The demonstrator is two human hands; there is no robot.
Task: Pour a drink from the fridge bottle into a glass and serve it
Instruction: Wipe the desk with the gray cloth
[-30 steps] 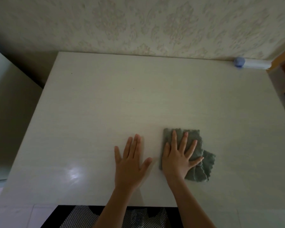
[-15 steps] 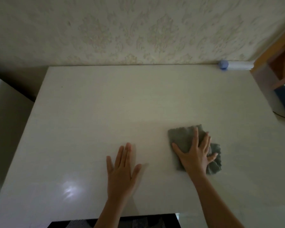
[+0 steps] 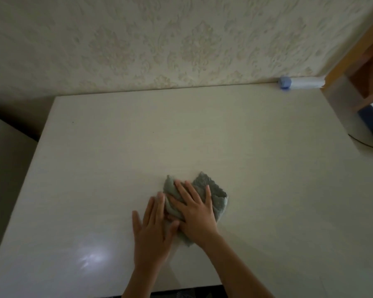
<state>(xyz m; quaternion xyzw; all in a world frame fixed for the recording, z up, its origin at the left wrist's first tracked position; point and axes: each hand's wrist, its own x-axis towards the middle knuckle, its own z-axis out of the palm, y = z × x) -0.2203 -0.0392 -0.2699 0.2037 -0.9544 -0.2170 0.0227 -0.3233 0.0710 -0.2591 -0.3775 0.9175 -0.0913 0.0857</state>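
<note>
The right hand (image 3: 197, 214) is pressing flat, fingers spread, on the grey cloth (image 3: 215, 191) (crumpled) lying on the pale surface (image 3: 116, 158); the left hand (image 3: 152, 231) is resting open beside the cloth, holding nothing.

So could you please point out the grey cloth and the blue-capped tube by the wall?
grey cloth (image 3: 216, 191): head view, upper right part beyond the fingers.
blue-capped tube (image 3: 306, 83): head view, middle of its white body.

The pale worktop (image 3: 116, 160) in front of me runs back to the wall. A crumpled grey-green cloth (image 3: 215, 194) lies near its front, and a white tube with a blue cap (image 3: 297, 82) lies along its far edge.
</note>
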